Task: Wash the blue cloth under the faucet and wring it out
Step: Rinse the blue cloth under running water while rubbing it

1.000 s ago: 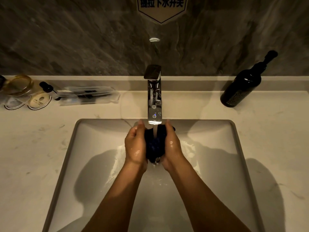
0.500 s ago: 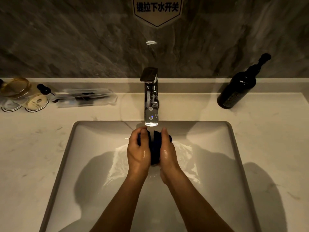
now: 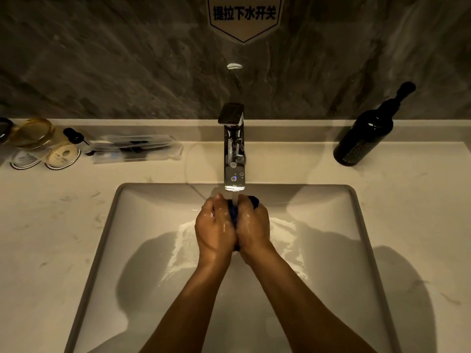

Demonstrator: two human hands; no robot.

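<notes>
Two bare forearms enter from bottom edge, no sleeves in view. No watch, bracelet or ring visible on wrists or fingers. Wet left hand (image 3: pixel 215 229): glossy sheen and droplets across back and knuckles. Wet right hand (image 3: pixel 253 228): same sheen, bright specks of water near knuckles. Forearms look dry and matte. Fingernails too small to judge.
</notes>
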